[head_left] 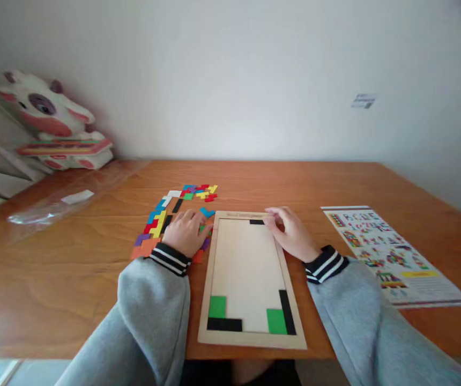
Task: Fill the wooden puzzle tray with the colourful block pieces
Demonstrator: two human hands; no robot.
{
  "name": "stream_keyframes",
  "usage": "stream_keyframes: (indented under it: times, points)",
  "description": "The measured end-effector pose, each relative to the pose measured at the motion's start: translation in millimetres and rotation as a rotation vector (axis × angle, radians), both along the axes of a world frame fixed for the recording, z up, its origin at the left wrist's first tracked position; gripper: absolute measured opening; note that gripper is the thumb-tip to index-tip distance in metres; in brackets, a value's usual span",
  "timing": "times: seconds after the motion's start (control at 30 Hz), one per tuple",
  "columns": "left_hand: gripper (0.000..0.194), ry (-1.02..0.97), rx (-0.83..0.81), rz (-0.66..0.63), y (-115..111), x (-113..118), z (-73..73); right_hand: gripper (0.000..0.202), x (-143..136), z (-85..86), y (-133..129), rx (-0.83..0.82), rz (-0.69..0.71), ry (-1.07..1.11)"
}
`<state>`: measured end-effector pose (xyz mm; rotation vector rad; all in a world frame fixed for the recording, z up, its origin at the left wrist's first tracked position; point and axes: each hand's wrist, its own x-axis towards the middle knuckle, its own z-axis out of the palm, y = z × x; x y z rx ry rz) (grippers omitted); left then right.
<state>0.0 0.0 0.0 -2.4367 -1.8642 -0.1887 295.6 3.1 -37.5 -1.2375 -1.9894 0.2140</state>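
Observation:
A wooden frame tray (pixel 205 305) lies before me at the table's front edge. In its lower left corner, a green square (pixel 217 307) sits above a black bar (pixel 224 324). Another green square (pixel 276 321) and an upright black bar (pixel 287 312) fill the lower right. My right hand (pixel 290 233) rests at the upper right corner, its fingers apart, beside a black piece (pixel 257 222). Over the loose coloured pieces left of the tray is my left hand (pixel 185 231), fingers bent; whatever lies under them is hidden.
More puzzle pieces (pixel 200 191) spread behind and left of my left hand. A printed sheet (pixel 395 252) lies at the right. Clear plastic wrap (pixel 49 212) is at the left, with a cow-shaped toy (pixel 61 123) at the back left. The wall stands behind the table.

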Motion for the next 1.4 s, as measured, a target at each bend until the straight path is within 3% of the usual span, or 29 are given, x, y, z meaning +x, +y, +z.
stream_keyframes:
  times: [0.27,0.47,0.87,0.97,1.13,1.27,1.4]
  points:
    - [0.050,0.136,-0.033,0.225,-4.7,5.6,3.1,0.026,7.3,-4.0,1.0,-0.092,-0.099,-0.097]
    - [0.063,0.172,-0.041,0.226,-7.7,6.3,2.9,0.027,6.2,-0.8,-0.3,-0.115,-0.111,-0.074]
    - [0.038,0.064,0.046,0.144,-2.3,4.2,1.4,0.026,4.9,0.5,-1.5,-0.065,-0.146,-0.110]
    - [0.035,-0.100,0.149,-0.020,-1.9,3.1,-4.1,0.023,3.0,5.7,-3.5,-0.016,-0.141,-0.102]
    - [0.030,-0.422,0.315,-0.543,-6.3,12.1,-15.6,0.021,-4.3,17.7,-10.3,0.068,0.080,-0.035]
    - [0.024,-0.448,0.368,-0.737,-10.9,21.6,-15.4,0.027,-11.7,23.6,-17.0,0.168,0.277,-0.120]
    - [0.018,-0.397,0.421,-0.858,-12.3,22.9,-9.9,0.018,-20.5,25.5,-22.0,0.247,0.386,-0.106]
